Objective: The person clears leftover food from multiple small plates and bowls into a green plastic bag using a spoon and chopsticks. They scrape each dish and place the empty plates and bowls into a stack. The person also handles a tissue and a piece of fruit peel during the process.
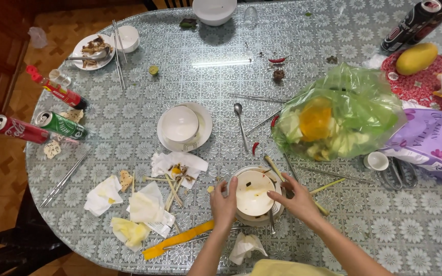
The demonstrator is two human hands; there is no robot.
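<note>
Head view: both hands (224, 204) (297, 200) clasp soiled bowl (252, 192); green bag (341, 110) holds scraps.

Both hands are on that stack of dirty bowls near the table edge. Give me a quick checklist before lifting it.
1. Grip on both sides: ok. Left hand and right hand flank the stacked bowls.
2. Bowl contents: ok. Only food smears show inside the top bowl; no liquid visible.
3. Loose items on the stack: not ok. Chopsticks lie across the rim and a utensil handle sticks out at the front.
4. Stack seated evenly: cannot tell; the lower bowls are mostly hidden.
5. Clear path nearby: not ok. The green plastic bag and crumpled tissues sit close by.
</note>
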